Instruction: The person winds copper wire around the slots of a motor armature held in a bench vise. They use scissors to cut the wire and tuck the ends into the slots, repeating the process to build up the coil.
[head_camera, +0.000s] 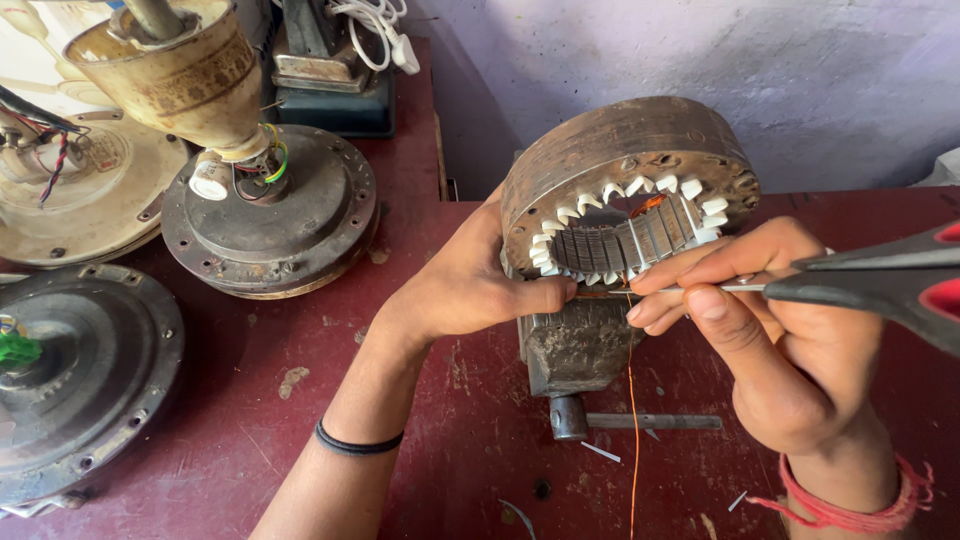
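A round rusty motor stator (620, 150) with white slot liners stands tilted on edge in a small bench vise (575, 345). My left hand (470, 285) grips the stator's lower left rim, thumb pressed along its front edge. My right hand (770, 340) holds pliers with black and red handles (880, 280); their thin metal tip reaches the stator's lower rim near my left thumb. A thin copper wire (633, 430) hangs straight down from that spot past the vise.
A dark red table (250, 400) carries a ceiling fan motor housing (270, 210) with a brass-coloured cup and coloured wires, another dark round housing (70, 380) at the left edge, and a cream cover (90, 200). The vise handle bar (650, 422) sticks out to the right.
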